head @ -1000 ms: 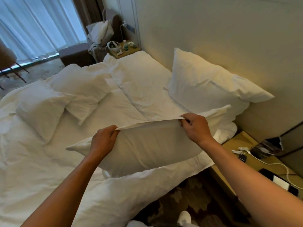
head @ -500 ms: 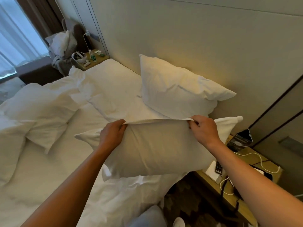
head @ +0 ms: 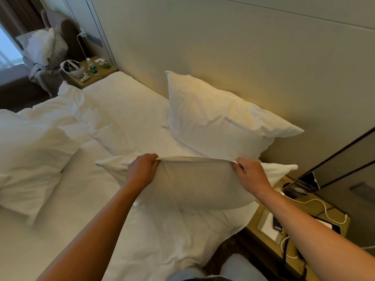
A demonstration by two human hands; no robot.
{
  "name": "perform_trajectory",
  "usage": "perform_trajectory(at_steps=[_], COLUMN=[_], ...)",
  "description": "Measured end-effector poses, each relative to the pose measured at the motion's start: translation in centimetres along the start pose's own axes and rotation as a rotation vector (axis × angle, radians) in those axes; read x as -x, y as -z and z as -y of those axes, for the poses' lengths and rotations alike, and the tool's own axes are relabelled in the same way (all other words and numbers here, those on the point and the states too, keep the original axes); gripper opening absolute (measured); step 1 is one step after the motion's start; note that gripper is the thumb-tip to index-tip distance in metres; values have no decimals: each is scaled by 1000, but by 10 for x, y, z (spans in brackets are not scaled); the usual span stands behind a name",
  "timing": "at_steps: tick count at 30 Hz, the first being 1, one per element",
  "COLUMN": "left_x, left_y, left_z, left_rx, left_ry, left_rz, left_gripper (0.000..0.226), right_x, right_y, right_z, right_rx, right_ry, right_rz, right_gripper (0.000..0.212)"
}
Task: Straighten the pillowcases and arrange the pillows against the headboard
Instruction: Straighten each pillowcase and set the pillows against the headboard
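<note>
We hold a white pillow up over the near edge of the bed, gripping it along its top seam. Our left hand has its fingers curled tight over the seam on the left, and our right hand pinches the same seam on the right, so the fabric between them is pulled taut and straight. The pillow hangs down from that edge, its lower part near the rumpled sheet; we cannot tell whether it touches. One corner pokes out past each hand.

Just behind it a second pillow leans against the headboard, tilted, with one corner pointing toward the right. Well to the left, on the rumpled duvet, lies a third pillow, far from the headboard.

On our right, beside the bed, stands a counter with a white cable looped across it and a remote lying on a white card. At the far side of the bed a second counter carries a small green-labelled bottle and a white headset. Behind it an armchair holds a heap of white bedding.
</note>
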State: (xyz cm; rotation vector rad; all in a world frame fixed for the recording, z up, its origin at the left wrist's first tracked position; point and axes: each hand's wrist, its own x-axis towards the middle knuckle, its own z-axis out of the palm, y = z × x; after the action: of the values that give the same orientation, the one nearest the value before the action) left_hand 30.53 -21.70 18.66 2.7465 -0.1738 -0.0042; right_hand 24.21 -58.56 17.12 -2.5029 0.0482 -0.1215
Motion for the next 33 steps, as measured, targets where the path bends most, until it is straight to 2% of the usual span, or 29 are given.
perform_trajectory(at_steps=[3, 5, 12, 21, 26, 33], left_x=[-9, -15, -50, -88, -98, -95], left_y=[-30, -42, -46, -47, -45, -39], left_z=[17, 24, 35, 43, 47, 57], left_rx=[-36, -13, 157, 137, 130, 140], left_ry=[44, 57, 74, 92, 105, -3], left_rz=[132, 162, 155, 60, 125, 222], left_gripper=[28, 28, 17, 16, 20, 25], right_x=[-1, -4, -35, -72, -86, -91], right_y=[-27, -37, -50, -55, -57, -60], right_z=[-12, -16, -15, -19, -23, -27], right_rx=[26, 20, 37, 63, 74, 94], right_ry=[-97, -139, -168, -152, -142, -160], right_rz=[120, 109, 38, 20, 52, 59], right_gripper=[27, 29, 29, 28, 31, 29])
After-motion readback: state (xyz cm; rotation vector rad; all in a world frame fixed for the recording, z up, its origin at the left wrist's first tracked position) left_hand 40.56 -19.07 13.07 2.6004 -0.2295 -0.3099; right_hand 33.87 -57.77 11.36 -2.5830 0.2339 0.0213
